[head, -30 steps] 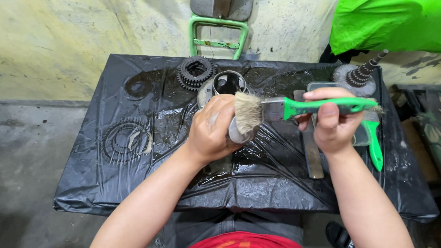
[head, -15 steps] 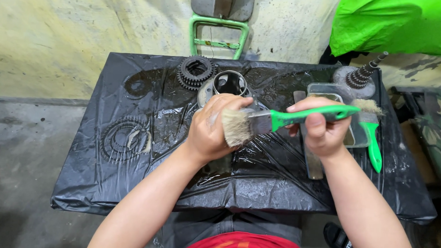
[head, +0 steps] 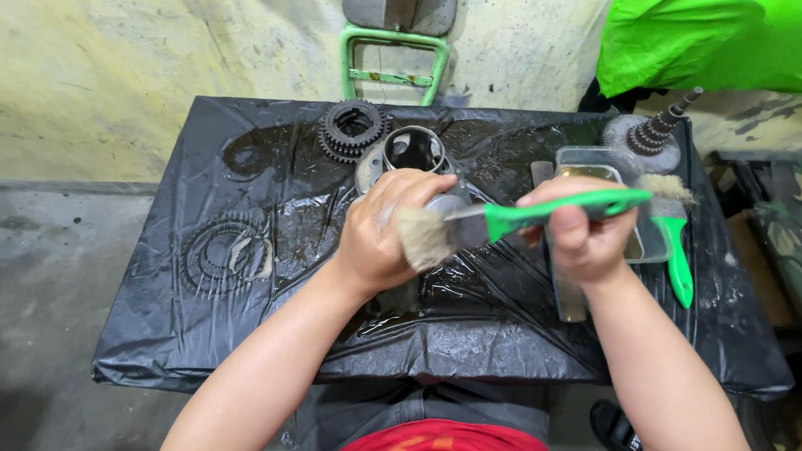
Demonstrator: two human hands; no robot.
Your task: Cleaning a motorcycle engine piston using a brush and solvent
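Both bare forearms reaching forward, left hand (head: pixel 385 229) curled with fingers closed, right hand (head: pixel 581 232) fisted, thumb forward.

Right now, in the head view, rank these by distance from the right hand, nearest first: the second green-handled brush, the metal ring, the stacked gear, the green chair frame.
From the right hand:
1. Second green-handled brush, just to its right on the sheet.
2. Metal ring, up and left, behind the left hand.
3. Stacked gear, farther left near the back edge.
4. Green chair frame, beyond the table by the wall.

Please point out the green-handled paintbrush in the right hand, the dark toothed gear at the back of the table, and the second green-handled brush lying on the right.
green-handled paintbrush (head: pixel 553 210), head view, on the handle.
dark toothed gear (head: pixel 351 129), head view, on its toothed rim.
second green-handled brush (head: pixel 679 257), head view, on its handle.
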